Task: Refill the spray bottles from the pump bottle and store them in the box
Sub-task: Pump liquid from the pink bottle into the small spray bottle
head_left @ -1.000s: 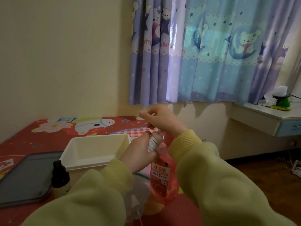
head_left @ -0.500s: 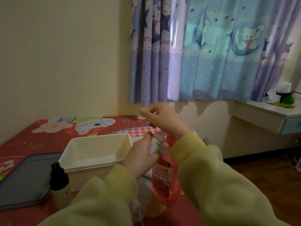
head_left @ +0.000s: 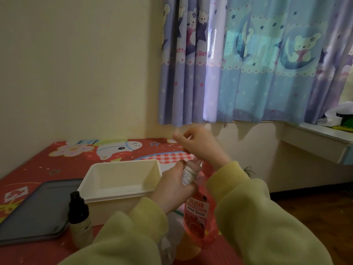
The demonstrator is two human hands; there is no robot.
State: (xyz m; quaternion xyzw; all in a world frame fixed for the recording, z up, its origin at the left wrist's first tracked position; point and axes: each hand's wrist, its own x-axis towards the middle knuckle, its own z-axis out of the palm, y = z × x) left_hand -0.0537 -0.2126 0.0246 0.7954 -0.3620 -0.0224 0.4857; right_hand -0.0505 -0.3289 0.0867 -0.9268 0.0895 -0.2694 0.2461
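Pink liquid fills the pump bottle (head_left: pixel 198 217), which stands near centre on the red table (head_left: pixel 38 161). The right hand (head_left: pixel 202 148) rests atop its pump, fingers loosely curled. The left hand (head_left: pixel 172 188) wraps a small white spray bottle (head_left: pixel 188 175) against the nozzle. The opening should stay directly under the spout, with slow strokes. The empty white box (head_left: pixel 118 180) waits just left.

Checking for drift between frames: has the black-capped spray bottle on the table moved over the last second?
No. The black-capped spray bottle stands at the same spot beside the near left corner of the white box; only the camera view shifted.
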